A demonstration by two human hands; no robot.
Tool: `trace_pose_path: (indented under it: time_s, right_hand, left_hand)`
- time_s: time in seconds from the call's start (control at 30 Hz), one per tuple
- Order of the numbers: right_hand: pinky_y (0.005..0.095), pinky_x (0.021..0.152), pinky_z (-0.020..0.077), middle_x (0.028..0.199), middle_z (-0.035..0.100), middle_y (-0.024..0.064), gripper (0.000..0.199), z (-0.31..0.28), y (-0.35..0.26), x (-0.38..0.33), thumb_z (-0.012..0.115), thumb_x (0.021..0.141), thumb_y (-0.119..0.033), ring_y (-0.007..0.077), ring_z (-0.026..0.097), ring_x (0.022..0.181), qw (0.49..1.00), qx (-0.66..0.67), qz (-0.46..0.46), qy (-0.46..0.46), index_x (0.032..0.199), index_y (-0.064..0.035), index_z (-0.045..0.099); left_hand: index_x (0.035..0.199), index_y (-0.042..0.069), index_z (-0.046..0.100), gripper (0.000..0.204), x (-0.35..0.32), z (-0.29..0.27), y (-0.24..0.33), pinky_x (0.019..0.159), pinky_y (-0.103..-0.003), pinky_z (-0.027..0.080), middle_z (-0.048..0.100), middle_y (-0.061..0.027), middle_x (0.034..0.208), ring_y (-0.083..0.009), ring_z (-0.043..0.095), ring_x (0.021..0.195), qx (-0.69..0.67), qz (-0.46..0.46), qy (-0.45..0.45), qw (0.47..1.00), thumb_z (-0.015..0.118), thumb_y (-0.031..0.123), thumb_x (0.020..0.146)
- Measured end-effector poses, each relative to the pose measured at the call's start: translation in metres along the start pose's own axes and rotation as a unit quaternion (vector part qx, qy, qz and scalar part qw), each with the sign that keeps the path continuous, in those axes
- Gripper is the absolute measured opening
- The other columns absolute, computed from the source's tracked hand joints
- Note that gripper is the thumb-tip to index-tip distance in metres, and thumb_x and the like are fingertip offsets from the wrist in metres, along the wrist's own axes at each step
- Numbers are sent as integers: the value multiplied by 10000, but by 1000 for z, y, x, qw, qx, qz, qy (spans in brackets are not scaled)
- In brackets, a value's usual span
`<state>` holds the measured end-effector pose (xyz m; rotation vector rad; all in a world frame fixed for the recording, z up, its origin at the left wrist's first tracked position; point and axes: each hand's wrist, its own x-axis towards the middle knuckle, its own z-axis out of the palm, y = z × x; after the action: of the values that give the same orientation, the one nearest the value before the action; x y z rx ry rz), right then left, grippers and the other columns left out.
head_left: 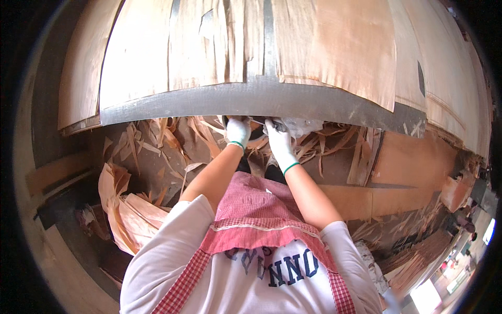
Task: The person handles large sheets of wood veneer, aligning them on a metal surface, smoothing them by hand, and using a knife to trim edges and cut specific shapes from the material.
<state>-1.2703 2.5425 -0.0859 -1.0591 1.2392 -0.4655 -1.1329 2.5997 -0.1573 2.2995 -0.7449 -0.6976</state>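
Both my hands wear white gloves with green cuffs and reach down at the near edge of a dark tabletop [204, 102]. My left hand [238, 132] is closed, its fingers curled by a dark object whose kind I cannot make out. Just to the right, my right hand [279, 141] is closed too, against a small dark grey item partly hidden by the table edge. A whitish crumpled plastic bag [306, 126] lies beside it, below the edge. On the tabletop rest thin sheets of wood veneer [334, 47], some split and ragged along their near ends.
Strips of veneer scrap [157, 138] litter the brown floor around my feet. A larger curled bundle of veneer [133, 214] lies at my left. Flat wooden boards [408, 162] are at my right, with stacked sheets [449, 68] beyond the table's right end.
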Motion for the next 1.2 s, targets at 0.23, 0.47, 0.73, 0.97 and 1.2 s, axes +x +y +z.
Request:
trace_pose_path:
  time_s: [0.23,0.47,0.73,0.97,1.2]
  right_hand:
    - [367,874,474,989,671,156,220,18,47,16,607,906,-161,279,615,931,971,-154,-181,13,1009,32,632]
    - [424,887,459,1083,618,235,250,29,29,3,571,923,-185,362,596,980,913,-317,-251,-59,1116,-37,626]
    - [314,912,463,1183,615,121,221,222,-100,-138,546,937,-98,227,595,1095,791,-312,-394,-348,1121,7,607]
    - [281,781,490,964,653,117,226,447,-124,-225,553,954,-99,145,618,874,816,-224,-238,-477,1168,-28,571]
    - [284,655,483,789,626,75,136,568,-153,-247,571,927,-120,136,582,678,747,-352,-189,-532,1004,-10,595]
  left_hand:
    - [934,-3,669,274,-10,-103,-41,780,-411,489,665,-215,899,-380,630,868,-139,-94,29,985,623,243,823]
    - [844,10,672,132,-129,-454,-199,679,-351,501,665,-131,773,-225,617,694,-41,-166,516,839,644,137,821]
    - [870,67,605,108,-131,-395,-98,639,-248,452,553,13,735,-64,520,704,-270,-100,113,951,673,150,856]
    - [895,17,572,74,-135,-539,-144,667,-202,463,575,-7,811,-66,561,756,-299,27,210,930,631,26,851]
    - [1251,9,480,430,-123,-642,-228,809,-250,489,598,-71,1024,-117,571,952,-401,-83,192,892,634,40,850]
